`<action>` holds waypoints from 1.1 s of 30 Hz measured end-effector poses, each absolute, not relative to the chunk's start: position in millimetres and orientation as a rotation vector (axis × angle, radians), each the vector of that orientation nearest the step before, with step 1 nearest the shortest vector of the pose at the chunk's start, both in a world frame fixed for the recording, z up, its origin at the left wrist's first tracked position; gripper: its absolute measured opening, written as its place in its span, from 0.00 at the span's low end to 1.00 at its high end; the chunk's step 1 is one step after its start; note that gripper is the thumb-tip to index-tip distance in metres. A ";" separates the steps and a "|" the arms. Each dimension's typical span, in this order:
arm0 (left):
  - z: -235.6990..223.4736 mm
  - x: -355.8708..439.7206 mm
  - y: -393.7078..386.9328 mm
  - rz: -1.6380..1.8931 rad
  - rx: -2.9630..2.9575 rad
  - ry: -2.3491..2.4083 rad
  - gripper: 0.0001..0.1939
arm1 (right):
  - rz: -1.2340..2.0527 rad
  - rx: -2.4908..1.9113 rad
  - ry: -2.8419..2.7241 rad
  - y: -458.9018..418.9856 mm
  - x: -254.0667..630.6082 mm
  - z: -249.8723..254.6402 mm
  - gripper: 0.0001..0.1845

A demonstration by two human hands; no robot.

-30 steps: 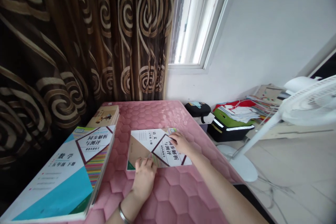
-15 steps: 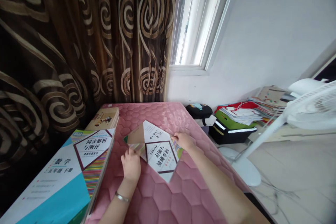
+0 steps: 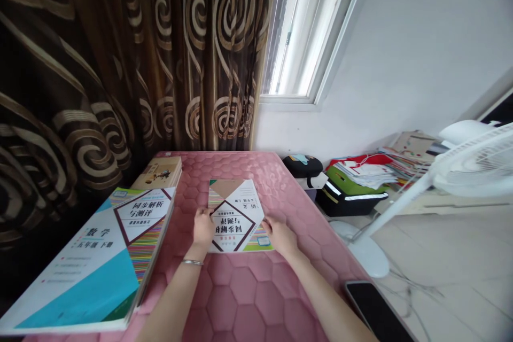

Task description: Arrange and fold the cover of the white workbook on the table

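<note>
A thin workbook (image 3: 236, 214) with a white, tan and striped cover lies flat on the pink quilted table (image 3: 256, 299), its title upside down to me. My left hand (image 3: 203, 228) grips its left edge, thumb on the cover. My right hand (image 3: 280, 236) holds its lower right corner, fingers curled on the edge. A bracelet circles my left wrist.
A stack of large workbooks (image 3: 100, 262) lies at the table's left, with a brown book (image 3: 158, 172) behind it. A dark phone (image 3: 377, 310) rests at the table's right edge. A brown curtain hangs behind. A white fan (image 3: 460, 171) and piled papers (image 3: 372, 171) stand on the right.
Both hands have turned the workbook on the table, from lying sideways through a diagonal to lengthwise. My hands shifted to its left edge and lower right corner.
</note>
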State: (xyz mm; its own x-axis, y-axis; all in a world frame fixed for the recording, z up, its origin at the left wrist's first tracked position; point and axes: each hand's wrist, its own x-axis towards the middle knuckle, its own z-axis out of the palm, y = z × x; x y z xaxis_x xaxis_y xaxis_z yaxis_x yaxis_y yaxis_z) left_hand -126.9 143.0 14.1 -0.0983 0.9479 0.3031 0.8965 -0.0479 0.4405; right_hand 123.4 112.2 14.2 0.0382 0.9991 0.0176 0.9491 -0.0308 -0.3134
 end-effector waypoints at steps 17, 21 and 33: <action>16.1 -112.2 48.3 0.648 2.579 1.644 0.08 | 0.106 -1.421 -2.198 60.8 74.4 10.0 0.08; 13.9 -108.4 52.7 0.649 2.617 1.660 0.08 | 0.118 -1.443 -2.256 54.6 61.9 8.8 0.04; 7.0 -173.5 44.8 0.811 2.474 1.855 0.09 | 0.042 -1.599 -2.228 54.9 148.8 3.1 0.12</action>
